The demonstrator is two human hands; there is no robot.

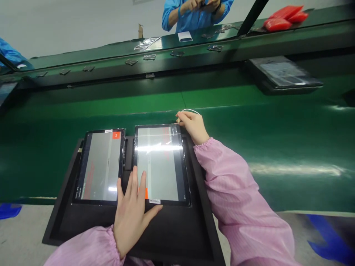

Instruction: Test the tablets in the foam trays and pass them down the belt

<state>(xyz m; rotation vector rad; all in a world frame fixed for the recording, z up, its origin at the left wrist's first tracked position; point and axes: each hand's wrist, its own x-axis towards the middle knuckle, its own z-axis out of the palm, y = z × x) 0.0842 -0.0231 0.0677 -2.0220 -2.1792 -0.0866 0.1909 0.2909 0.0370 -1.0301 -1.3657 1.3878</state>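
Two tablets with lit screens lie side by side in a black tray [199, 244]. Over the lower left part of the right tablet [161, 166] my left hand [131, 212] rests with its fingers spread. Its thumb lies by the bottom edge, near a small white label [154, 201]. At that tablet's upper right corner, my right hand [192, 125] pinches the pale end of a thin white cord [191, 110]. The fingers hide whether this end touches the tablet. The left tablet [101, 166] has an orange square in its top corner.
The tray sits at the near edge of a green bench [277, 140]. Farther back, a bagged dark flat device [285, 74] lies at right. Several small clear packets dot the ledge, with red bags [285, 18] beyond. A person in blue [194, 16] works opposite.
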